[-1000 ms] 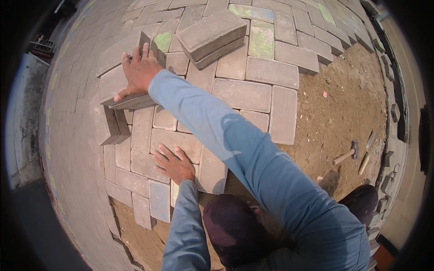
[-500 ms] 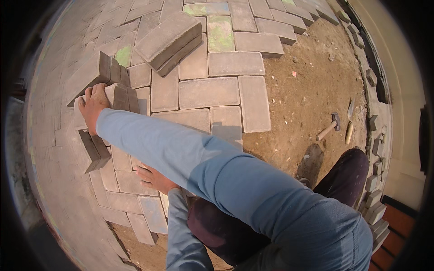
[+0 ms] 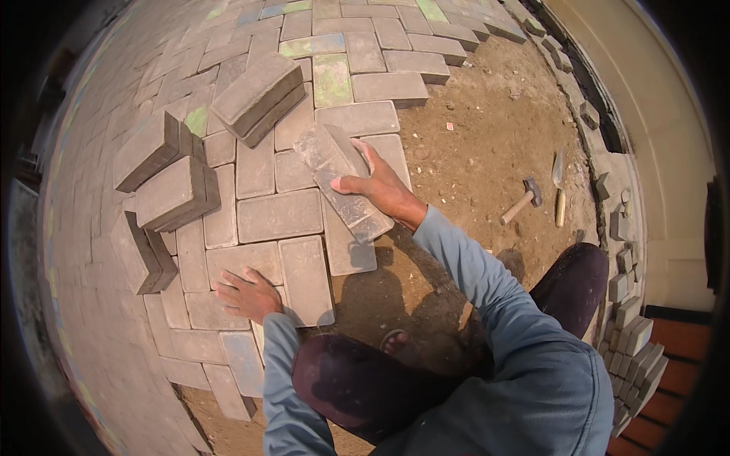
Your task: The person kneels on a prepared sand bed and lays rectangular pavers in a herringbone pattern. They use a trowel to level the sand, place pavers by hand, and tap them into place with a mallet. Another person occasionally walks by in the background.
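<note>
My right hand [image 3: 389, 190] grips a grey paving block [image 3: 354, 214], with the thumb on one side and fingers round the other. The block is tilted, its underside rough and sandy, above the edge of the laid pavers [image 3: 280, 215] where they meet bare sand. My left hand [image 3: 251, 295] lies flat on the laid pavers with its fingers spread, holding nothing. To the left of both hands, loose paving blocks [image 3: 171, 194] stand in small stacks on the paving. Another stacked pair of blocks [image 3: 255, 95] lies farther back.
On the sand [image 3: 464, 167] to the right lie a hammer [image 3: 520, 202] with a wooden handle and a pointed trowel [image 3: 560, 190]. Small blocks and a kerb gap run along the wall [image 3: 661, 137]. More stacked blocks [image 3: 635, 357] stand at the lower right. My bent knee [image 3: 574, 285] is near the tools.
My right hand has come back from the stacks at the left, bringing a block to the paving's right edge. My left hand stays on the pavers, now uncovered by my right arm.
</note>
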{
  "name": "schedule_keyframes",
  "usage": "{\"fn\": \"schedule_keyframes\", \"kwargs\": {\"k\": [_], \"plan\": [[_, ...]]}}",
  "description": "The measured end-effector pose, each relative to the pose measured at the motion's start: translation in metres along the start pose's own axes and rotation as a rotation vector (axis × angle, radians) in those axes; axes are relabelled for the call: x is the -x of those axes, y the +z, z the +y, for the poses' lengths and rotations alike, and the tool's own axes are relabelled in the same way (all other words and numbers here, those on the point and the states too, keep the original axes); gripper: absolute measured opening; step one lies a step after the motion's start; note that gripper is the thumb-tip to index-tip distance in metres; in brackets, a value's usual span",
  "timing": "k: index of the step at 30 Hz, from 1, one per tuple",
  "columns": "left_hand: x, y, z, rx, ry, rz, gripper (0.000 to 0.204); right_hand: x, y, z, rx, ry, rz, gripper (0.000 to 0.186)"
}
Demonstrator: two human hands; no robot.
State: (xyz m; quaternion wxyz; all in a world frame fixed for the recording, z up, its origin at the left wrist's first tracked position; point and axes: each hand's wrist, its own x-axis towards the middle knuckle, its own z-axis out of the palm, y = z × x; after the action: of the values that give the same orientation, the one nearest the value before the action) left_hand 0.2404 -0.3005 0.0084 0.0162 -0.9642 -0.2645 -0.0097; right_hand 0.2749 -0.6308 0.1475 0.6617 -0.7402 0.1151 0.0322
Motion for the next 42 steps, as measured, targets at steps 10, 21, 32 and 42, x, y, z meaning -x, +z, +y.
{"fn": "schedule_keyframes", "kwargs": {"k": [10,21,32,42], "plan": [[-0.001,0.001,0.005,0.002,0.007,0.011,0.068,-0.044,-0.158,0.068,0.438,0.138,0.551,0.109],[0.002,0.005,0.005,-0.059,0.000,-0.048,0.067,-0.078,-0.142,0.136,0.950,0.239,0.579,0.109],[0.002,-0.002,0.019,-0.017,0.041,-0.046,0.067,-0.069,-0.218,0.143,0.823,0.164,0.351,0.084],[-0.001,0.009,-0.001,0.090,0.031,0.013,0.069,0.199,-0.447,0.323,0.965,0.688,0.865,0.088]]}}
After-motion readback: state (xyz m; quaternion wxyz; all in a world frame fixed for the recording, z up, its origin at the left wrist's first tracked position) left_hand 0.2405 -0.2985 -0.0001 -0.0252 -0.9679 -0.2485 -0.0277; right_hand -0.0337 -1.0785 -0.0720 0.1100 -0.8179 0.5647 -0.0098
